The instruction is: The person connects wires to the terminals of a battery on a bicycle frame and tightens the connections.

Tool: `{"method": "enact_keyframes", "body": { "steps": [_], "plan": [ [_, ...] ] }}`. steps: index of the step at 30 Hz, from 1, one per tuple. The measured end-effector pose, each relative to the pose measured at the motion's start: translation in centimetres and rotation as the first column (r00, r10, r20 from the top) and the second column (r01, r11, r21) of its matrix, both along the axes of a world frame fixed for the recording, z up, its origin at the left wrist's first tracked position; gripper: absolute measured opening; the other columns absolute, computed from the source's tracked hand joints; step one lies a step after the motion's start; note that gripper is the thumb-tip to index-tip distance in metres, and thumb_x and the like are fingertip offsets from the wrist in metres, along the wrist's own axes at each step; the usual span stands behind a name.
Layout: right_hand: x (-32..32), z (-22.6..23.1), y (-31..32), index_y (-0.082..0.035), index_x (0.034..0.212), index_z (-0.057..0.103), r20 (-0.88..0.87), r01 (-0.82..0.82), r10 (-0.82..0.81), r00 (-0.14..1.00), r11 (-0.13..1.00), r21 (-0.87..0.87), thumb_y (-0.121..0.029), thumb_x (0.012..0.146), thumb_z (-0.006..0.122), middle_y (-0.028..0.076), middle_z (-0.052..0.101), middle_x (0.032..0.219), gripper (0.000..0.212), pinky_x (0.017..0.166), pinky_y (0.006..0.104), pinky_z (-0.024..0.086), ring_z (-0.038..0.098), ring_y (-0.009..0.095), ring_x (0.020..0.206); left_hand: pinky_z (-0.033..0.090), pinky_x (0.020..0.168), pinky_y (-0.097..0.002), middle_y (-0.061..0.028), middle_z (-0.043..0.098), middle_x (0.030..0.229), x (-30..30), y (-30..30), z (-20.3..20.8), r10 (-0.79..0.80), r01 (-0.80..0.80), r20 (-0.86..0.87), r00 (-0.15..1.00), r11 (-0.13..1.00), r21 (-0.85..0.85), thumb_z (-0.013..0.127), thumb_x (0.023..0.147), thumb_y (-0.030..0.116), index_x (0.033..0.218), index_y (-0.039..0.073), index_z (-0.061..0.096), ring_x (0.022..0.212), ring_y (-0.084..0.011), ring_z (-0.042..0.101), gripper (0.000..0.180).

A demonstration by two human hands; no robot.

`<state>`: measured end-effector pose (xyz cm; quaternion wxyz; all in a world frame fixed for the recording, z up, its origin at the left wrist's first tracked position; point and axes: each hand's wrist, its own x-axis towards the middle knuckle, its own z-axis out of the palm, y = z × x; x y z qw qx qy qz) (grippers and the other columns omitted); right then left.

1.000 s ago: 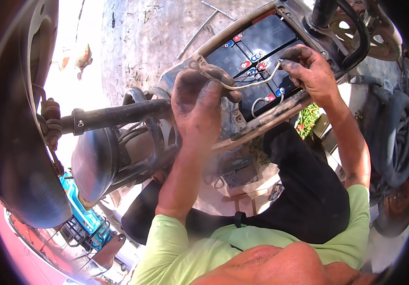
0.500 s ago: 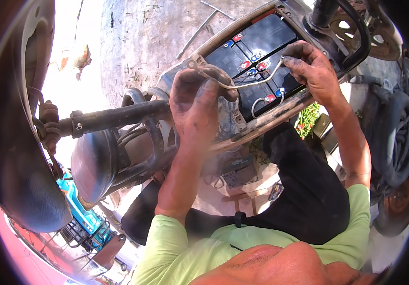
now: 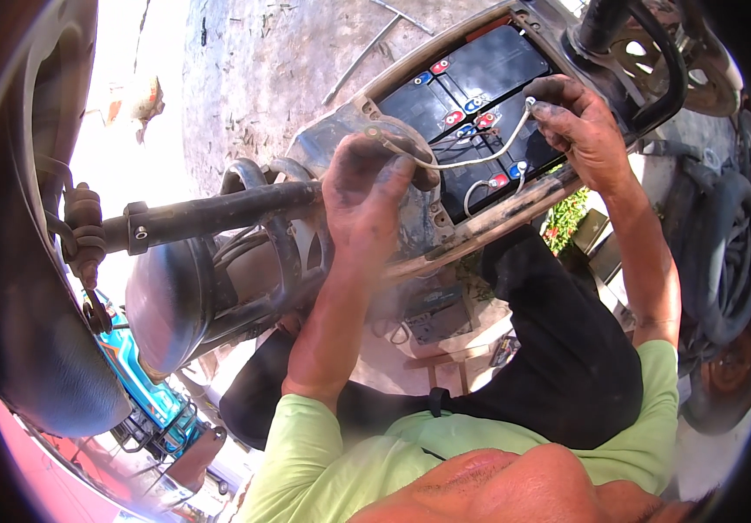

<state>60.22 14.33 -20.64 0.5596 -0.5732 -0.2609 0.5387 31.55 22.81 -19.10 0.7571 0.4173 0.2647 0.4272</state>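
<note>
A short pale cable [image 3: 471, 162] sags between my two hands, above a metal frame with black batteries [image 3: 491, 63] set in it. My left hand [image 3: 374, 179] is closed on one end, where a ring terminal pokes out past the fingers. Between thumb and fingertips, my right hand [image 3: 578, 126] pinches the other end, close to its shiny ring terminal [image 3: 530, 102]. Red and blue terminals [image 3: 499, 179] sit on the batteries. A second pale cable [image 3: 471, 197] is joined to the ones nearest me.
A dark tube [image 3: 219, 212] and a round black housing [image 3: 171, 301] lie left of the battery frame [image 3: 489, 215]. Beyond it, a T-shaped metal bar [image 3: 362, 54] rests on the ground. Black tubes or tyres [image 3: 724, 253] are piled at right. A small wooden stool [image 3: 449, 357] stands below.
Both hands have shifted slightly, the right one a little to the right, with the cable still stretched between them. The ring terminal at the right end shows more plainly now.
</note>
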Motion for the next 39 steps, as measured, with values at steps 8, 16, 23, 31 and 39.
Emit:
{"method": "enact_keyframes", "body": {
  "steps": [8,16,23,31,39],
  "plan": [
    [0.5,-0.5,-0.1,-0.006,0.12,0.071,-0.092,0.032,-0.032,0.995,0.999,-0.007,-0.01,0.099,0.076,-0.003,0.065,0.092,0.023,0.062,0.0201,0.039,0.054,0.004,0.071,0.062,0.08,-0.0444,-0.0161,0.073,0.111,-0.1,0.2,-0.4,-0.004,0.003,-0.025,1.0,0.999,-0.035,0.069,0.1,0.0,0.118,0.001,0.067,0.096,-0.0286,0.073,0.018],
    [3.4,-1.4,-0.4,-0.004,0.121,0.07,-0.289,0.133,-0.081,0.954,0.977,0.168,-0.006,0.104,0.069,0.002,0.07,0.1,0.018,0.064,0.0214,0.043,0.057,0.008,0.074,0.062,0.089,-0.0359,-0.0075,0.07,0.114,0.5,0.3,0.2,-0.03,0.016,-0.151,0.988,0.996,-0.091,0.071,0.1,-0.003,0.123,-0.004,0.067,0.104,-0.0167,0.07,0.024],
    [4.4,-3.0,-0.3,-0.003,0.121,0.07,-0.346,0.224,-0.162,0.924,0.963,0.149,-0.008,0.104,0.07,0.003,0.069,0.098,0.018,0.064,0.0229,0.042,0.056,0.009,0.074,0.055,0.099,-0.0392,-0.0137,0.069,0.121,1.9,1.2,2.3,0.151,0.405,-0.743,0.652,0.759,0.51,0.077,0.086,0.001,0.112,0.003,0.078,0.113,-0.0265,0.069,0.026],
    [4.4,-3.2,0.2,-0.002,0.118,0.071,-0.318,0.187,-0.133,0.939,0.972,0.145,-0.01,0.104,0.071,0.003,0.069,0.097,0.016,0.064,0.0226,0.041,0.056,0.009,0.075,0.034,0.119,-0.0625,-0.0167,0.063,0.133,4.3,0.7,1.0,0.261,0.868,-0.924,0.278,0.343,0.358,0.078,0.086,0.023,0.127,0.012,0.075,0.134,-0.0366,0.055,0.043],
    [4.6,-3.7,-0.1,-0.004,0.119,0.071,-0.29,0.183,-0.136,0.947,0.973,0.141,-0.011,0.103,0.071,0.002,0.069,0.099,0.017,0.065,0.0229,0.042,0.058,0.009,0.076,0.038,0.113,-0.0544,-0.0185,0.063,0.131,4.2,2.2,-0.1,0.422,0.735,-0.888,0.181,0.542,0.407,0.076,0.09,0.025,0.144,0.002,0.061,0.132,-0.0386,0.056,0.06]
  ]
}}
